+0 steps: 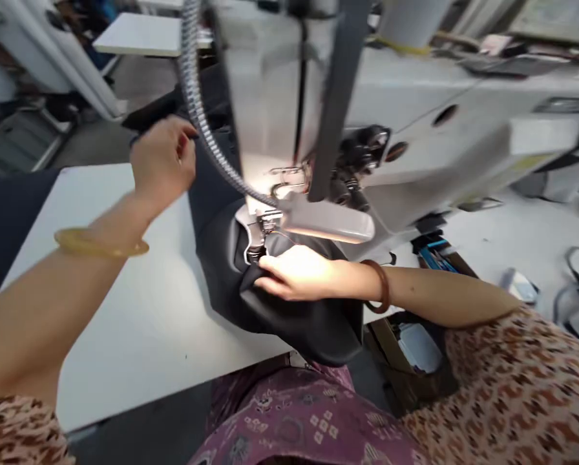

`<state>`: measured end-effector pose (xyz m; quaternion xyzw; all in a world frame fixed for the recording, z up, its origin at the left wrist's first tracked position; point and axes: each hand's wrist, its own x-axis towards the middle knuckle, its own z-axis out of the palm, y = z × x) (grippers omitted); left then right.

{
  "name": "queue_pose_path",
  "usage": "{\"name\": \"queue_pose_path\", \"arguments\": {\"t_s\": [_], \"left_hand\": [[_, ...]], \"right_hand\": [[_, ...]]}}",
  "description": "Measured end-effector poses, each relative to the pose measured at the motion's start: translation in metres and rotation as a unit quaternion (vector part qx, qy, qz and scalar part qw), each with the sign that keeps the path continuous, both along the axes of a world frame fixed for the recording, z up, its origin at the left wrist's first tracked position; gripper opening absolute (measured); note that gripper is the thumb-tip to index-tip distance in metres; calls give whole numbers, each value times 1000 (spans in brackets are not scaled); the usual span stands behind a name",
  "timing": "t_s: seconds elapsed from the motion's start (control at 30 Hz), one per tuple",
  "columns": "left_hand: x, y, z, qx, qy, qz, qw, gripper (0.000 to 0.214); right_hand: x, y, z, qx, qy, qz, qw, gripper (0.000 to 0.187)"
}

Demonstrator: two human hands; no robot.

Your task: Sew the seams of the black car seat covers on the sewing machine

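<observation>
A piece of black leather-like material (299, 323) lies under the presser foot (269, 223) of a large white sewing machine (280, 97), its near part hanging over the table's front edge. My right hand (296, 274) pinches a fold of it just in front of the foot, under the bright lamp. Further back and to the left, my left hand (163, 158) is closed on the far part of the same dark material, its fingertips partly hidden. A pale curved metal guide (245, 226) stands beside the foot, close to my right fingertips.
A ribbed metal lamp hose (197, 97) arches between my left hand and the machine head. The white tabletop (134, 323) spreads to the left, with dark cloth (13, 206) at its far left edge. An open box (439, 255) of small items and a phone-like object (519, 286) sit at right.
</observation>
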<state>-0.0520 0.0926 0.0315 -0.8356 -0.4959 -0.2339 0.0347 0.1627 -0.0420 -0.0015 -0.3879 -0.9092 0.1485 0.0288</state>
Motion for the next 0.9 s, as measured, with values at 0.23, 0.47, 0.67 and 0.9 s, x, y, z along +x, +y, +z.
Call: {"name": "queue_pose_path", "arguments": {"t_s": [0.23,0.47,0.67,0.9], "left_hand": [[-53,-117,-136,-388,-415,218,793,51],[-5,-77,-106,-438,-580,63,684,45],[-48,-14,-45,-135,-440,104,882,44],[-2,-71,-47,167,35,-258,951,21]], "right_hand": [[19,32,-15,346,81,254,899,30],[17,18,-40,344,207,169,900,41],[-18,-12,-54,343,205,19,917,41],[-12,-1,-61,328,150,56,931,36]]}}
